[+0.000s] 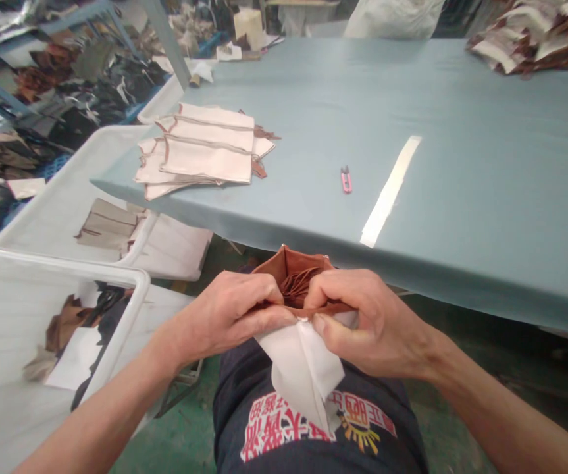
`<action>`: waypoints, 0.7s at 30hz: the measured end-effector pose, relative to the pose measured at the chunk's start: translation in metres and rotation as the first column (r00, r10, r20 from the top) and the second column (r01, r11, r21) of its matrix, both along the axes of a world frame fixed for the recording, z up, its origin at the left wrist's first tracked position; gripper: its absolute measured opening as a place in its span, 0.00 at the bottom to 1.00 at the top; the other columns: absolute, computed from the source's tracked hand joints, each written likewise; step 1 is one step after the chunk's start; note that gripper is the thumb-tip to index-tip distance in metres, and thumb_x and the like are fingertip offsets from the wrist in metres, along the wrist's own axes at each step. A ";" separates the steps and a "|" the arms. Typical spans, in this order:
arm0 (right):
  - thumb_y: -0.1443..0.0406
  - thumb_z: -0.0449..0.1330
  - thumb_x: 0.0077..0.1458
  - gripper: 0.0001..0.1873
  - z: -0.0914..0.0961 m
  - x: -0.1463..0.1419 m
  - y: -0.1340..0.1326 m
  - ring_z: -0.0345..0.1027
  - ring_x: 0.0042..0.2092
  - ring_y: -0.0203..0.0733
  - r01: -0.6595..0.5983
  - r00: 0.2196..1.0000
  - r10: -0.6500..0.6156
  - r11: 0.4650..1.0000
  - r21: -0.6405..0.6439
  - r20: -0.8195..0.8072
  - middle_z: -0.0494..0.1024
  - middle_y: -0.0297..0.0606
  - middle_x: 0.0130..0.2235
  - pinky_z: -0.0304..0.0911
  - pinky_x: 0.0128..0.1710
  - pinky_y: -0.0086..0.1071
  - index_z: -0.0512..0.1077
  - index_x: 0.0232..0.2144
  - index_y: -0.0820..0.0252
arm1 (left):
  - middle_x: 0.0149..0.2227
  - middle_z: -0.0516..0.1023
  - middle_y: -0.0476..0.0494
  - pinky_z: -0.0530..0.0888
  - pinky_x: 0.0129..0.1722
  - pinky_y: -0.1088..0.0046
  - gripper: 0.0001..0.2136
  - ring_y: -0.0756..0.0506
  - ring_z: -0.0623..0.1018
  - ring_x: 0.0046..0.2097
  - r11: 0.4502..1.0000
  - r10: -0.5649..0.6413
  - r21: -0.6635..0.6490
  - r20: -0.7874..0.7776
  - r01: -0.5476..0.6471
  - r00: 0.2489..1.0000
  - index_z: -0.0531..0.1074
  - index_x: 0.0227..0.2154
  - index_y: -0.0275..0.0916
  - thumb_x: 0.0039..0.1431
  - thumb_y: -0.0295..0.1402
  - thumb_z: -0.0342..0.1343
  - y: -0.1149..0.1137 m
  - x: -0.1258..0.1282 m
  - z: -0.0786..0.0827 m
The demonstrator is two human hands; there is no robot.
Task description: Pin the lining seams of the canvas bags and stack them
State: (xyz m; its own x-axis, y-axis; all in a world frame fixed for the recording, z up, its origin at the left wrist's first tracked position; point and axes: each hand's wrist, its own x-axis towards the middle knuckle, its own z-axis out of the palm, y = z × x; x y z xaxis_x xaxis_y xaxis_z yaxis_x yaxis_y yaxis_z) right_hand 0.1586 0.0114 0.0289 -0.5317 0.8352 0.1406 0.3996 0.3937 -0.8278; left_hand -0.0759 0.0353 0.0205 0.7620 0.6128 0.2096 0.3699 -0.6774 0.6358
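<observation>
Between both hands, over my lap, is a brown and white sewn bag piece (308, 368), brown on the inside and off-white cloth below. My left hand (244, 306) pinches its brown top edge, thumb on the near side and fingers inside. Close beside it, my right hand (357, 313) pinches the same edge with thumb and forefinger. Thin brown strips (297, 283) lie bunched inside the opening. White cloth hangs down from the edge over a dark printed apron (244, 395).
On the blue-green table (303, 99) lie stacked cream pieces (209, 146), pink thread snips (345, 180) and a pale strip (391, 191). A brown and white pile (535, 36) sits at the far right. White plastic bins (143, 289) with fabric stand at my left.
</observation>
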 end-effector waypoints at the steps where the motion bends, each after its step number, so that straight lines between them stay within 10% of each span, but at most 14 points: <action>1: 0.71 0.53 0.48 0.06 0.001 0.000 0.000 0.59 0.25 0.32 -0.003 1.000 0.003 0.999 0.035 0.005 0.70 0.30 0.23 0.52 0.29 0.29 0.68 0.23 0.60 | 0.28 0.71 0.52 0.63 0.29 0.77 0.17 0.52 0.69 0.28 0.997 -0.016 -0.078 -0.023 0.014 1.000 0.68 0.32 0.38 0.75 0.42 0.47 0.000 0.001 0.006; 9: 0.70 0.54 0.49 0.06 0.008 -0.002 -0.001 0.55 0.25 0.33 0.032 0.989 -0.047 0.994 0.105 0.143 0.65 0.29 0.22 0.47 0.28 0.30 0.63 0.21 0.60 | 0.24 0.64 0.54 0.56 0.26 0.74 0.22 0.52 0.62 0.26 0.967 0.077 -0.219 -0.238 -0.130 0.968 0.64 0.24 0.38 0.76 0.35 0.41 -0.011 0.029 0.050; 21: 0.68 0.53 0.47 0.06 0.011 0.006 0.000 0.53 0.24 0.31 0.040 0.997 -0.029 0.984 -0.175 0.065 0.62 0.28 0.21 0.46 0.25 0.29 0.60 0.21 0.58 | 0.23 0.59 0.55 0.56 0.26 0.76 0.22 0.54 0.60 0.26 0.871 0.100 -0.477 -0.070 -0.121 0.993 0.60 0.23 0.37 0.75 0.40 0.45 -0.013 0.038 0.030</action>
State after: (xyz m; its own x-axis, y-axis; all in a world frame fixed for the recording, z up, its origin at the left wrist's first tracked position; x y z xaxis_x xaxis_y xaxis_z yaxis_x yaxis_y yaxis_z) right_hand 0.1646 0.0113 0.0401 -0.5056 0.8617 -0.0428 0.4630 0.2291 -0.8562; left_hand -0.0380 0.0220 0.0509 0.6849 0.7104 -0.1619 0.4579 -0.2469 0.8540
